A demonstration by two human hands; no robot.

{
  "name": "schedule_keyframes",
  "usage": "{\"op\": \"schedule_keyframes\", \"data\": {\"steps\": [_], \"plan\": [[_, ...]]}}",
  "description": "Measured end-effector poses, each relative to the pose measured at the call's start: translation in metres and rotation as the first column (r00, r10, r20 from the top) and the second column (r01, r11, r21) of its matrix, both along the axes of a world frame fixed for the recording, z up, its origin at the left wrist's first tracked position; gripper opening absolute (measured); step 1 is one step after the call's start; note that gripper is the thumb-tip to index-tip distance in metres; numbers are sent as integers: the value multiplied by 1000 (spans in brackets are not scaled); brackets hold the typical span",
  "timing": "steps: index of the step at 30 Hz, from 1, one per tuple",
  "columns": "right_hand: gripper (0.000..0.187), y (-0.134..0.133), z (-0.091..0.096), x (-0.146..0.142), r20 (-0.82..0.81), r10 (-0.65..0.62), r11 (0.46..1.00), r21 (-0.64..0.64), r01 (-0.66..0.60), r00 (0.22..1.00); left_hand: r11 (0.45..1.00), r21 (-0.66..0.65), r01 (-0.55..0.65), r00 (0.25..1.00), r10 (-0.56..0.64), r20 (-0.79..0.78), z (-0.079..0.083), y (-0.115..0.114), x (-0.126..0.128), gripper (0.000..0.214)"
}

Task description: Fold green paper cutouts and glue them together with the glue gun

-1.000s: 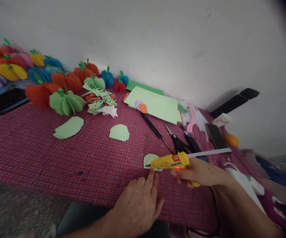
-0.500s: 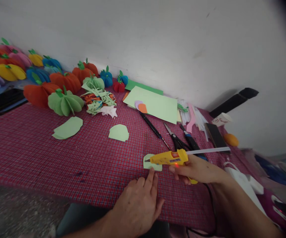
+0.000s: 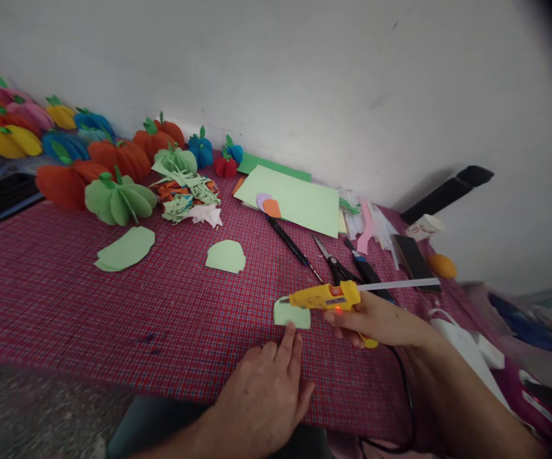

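My right hand is wrapped around the handle of a yellow hot glue gun. A long clear glue stick juts from its back, and a small red light glows on its side. The nozzle points left, over the upper edge of a small pale green paper piece lying on the table. My left hand rests flat with fingers stretched out, its index fingertip on the piece's near edge. Farther left lie two more stacks of pale green cut paper, one rounded stack and one longer stack.
Paper pumpkins in many colours line the back left, beside a heap of paper scraps. Green sheets, a screwdriver-like black tool, scissors, a phone and a paper cup lie toward the right.
The glue gun's nozzle has moved up from the inside of the paper piece to its far edge. My left hand keeps its place on the piece. The whole view has shifted slightly.
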State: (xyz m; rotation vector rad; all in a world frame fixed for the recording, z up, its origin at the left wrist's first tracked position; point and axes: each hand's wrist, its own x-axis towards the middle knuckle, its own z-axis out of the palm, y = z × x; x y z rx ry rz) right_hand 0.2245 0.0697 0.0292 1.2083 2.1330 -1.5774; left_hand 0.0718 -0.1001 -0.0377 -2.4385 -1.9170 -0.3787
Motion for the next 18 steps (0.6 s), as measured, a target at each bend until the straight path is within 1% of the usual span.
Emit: {"op": "schedule_keyframes", "data": {"steps": [10, 18], "plan": [[35, -1, 6, 1, 6, -38, 999, 0, 38, 999, 1000, -1, 13, 1000, -13, -3, 1, 0, 0, 50], [31, -3, 7, 9, -7, -48, 999, 8, 48, 999, 1000, -22, 10, 1000, -10, 6, 2, 0, -1, 49]]}}
